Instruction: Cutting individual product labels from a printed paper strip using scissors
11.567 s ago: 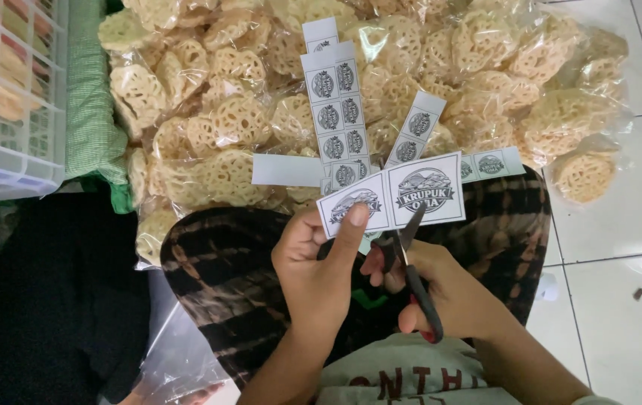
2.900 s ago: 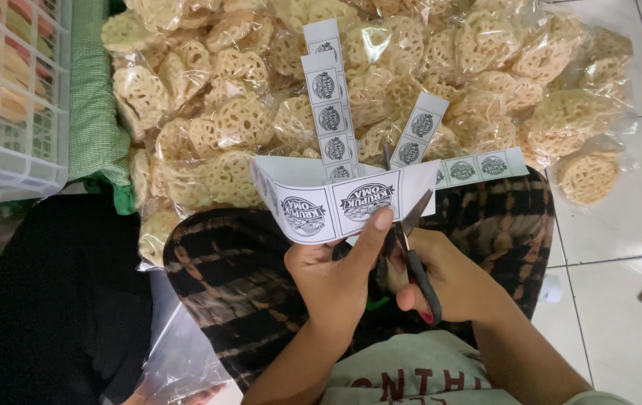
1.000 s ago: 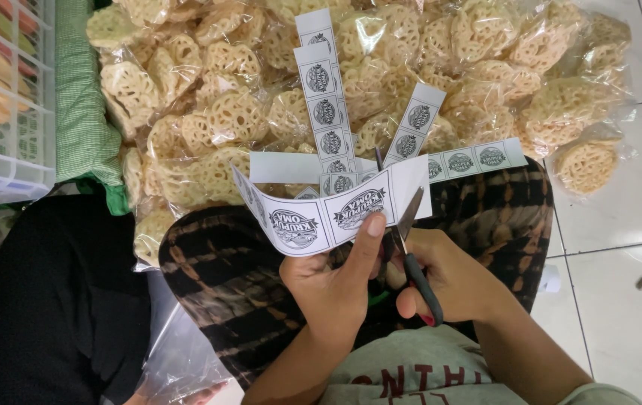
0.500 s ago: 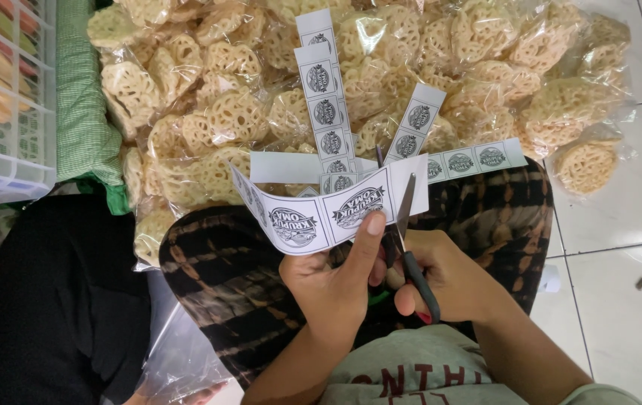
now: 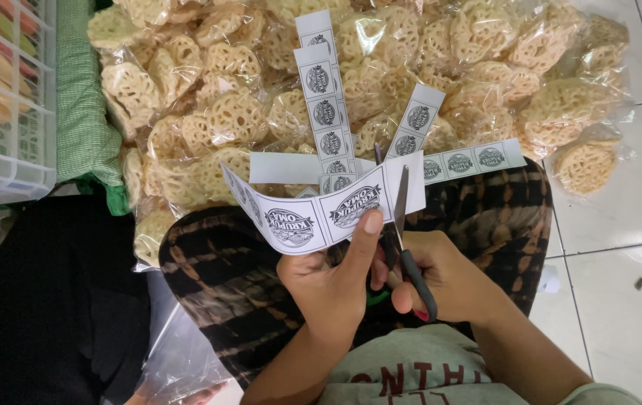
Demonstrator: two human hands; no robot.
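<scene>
1. The left hand holds a paper label strip printed with black emblems, its fingers closed on the lower edge and the thumb pressed flat on the front.
2. The right hand grips a pair of scissors, fingers closed through the dark handles; the blades stand parted, straddling the strip's right end.
3. Strip and scissors sit above the person's lap, covered by dark patterned cloth.
4. Beyond lie clear bags of lattice crackers, with more cut label strips resting on them.
5. A white plastic basket stands at the left, on the tiled floor.
</scene>
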